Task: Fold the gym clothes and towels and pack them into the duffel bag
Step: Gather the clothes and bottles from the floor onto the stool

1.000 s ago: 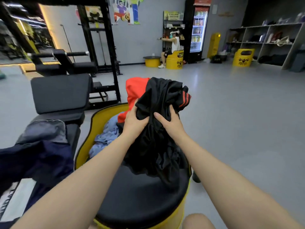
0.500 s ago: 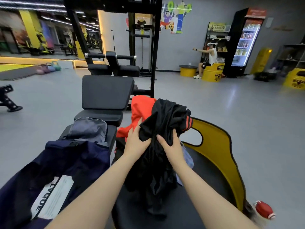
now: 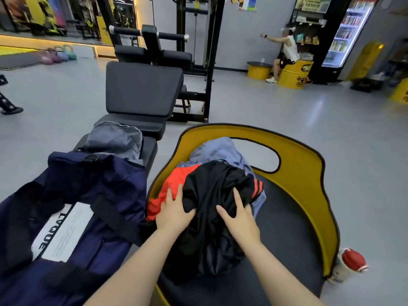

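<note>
While both hands work at the pile on the round black seat (image 3: pixel 287 235) of the yellow barrel chair (image 3: pixel 309 173), the left hand (image 3: pixel 174 214) has its thumb tucked under a fold of the black garment (image 3: pixel 216 191) and its fingers spread flat over the edge of the red-orange garment (image 3: pixel 170 184) beside it. The right hand (image 3: pixel 240 219) lies on the black garment with its fingers curled into the cloth, gripping a bunch of it. The black garment, crumpled and unfolded, has red stripes showing at its right side and drapes down toward the seat's near edge. The red-orange garment lies at the seat's left edge, against the yellow backrest wall. A pale blue garment (image 3: pixel 220 151) is heaped behind both, toward the far edge under the backrest's cut-out.

Just left of the chair, the navy duffel bag (image 3: pixel 95 195) rests open on a black weight bench (image 3: pixel 141 93), with a white printed panel (image 3: pixel 61 233) showing inside it. A grey folded item (image 3: pixel 114 138) sits on the bench at the bag's far end. A red and white bottle (image 3: pixel 351 261) stands on the floor by the chair's right side. Across the gym, a person (image 3: pixel 287 49) sits on another yellow barrel seat near a lit drinks fridge (image 3: pixel 348 32).
</note>
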`<state>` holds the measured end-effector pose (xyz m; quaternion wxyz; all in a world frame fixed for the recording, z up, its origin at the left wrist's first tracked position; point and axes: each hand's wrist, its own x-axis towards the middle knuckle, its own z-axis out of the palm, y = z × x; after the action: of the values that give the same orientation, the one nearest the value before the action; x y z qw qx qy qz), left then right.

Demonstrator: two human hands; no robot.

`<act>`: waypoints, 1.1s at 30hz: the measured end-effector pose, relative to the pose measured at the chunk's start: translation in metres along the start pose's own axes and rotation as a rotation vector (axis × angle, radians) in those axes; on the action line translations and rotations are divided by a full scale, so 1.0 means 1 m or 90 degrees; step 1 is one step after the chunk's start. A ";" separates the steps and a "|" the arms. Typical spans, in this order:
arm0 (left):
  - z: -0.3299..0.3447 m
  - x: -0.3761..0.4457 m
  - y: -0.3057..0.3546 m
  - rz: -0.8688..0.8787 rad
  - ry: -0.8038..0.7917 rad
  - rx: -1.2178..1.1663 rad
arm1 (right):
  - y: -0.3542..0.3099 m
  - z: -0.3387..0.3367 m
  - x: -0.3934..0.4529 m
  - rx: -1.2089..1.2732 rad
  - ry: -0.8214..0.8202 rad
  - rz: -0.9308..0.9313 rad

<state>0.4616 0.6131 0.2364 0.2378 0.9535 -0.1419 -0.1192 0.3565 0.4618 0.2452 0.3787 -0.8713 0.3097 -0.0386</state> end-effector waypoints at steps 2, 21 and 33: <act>-0.006 -0.010 0.008 0.073 0.163 0.118 | -0.002 -0.007 -0.004 -0.110 0.089 0.003; 0.054 0.015 -0.010 0.237 0.092 0.294 | 0.027 0.033 0.041 -0.327 -0.076 -0.141; 0.017 -0.049 0.049 0.299 0.090 0.338 | 0.040 -0.035 -0.032 -0.323 -0.039 -0.160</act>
<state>0.4004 0.5806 0.2533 0.0120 0.9293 -0.3662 0.0463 0.2997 0.4370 0.2477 0.1500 -0.9706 0.1871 0.0196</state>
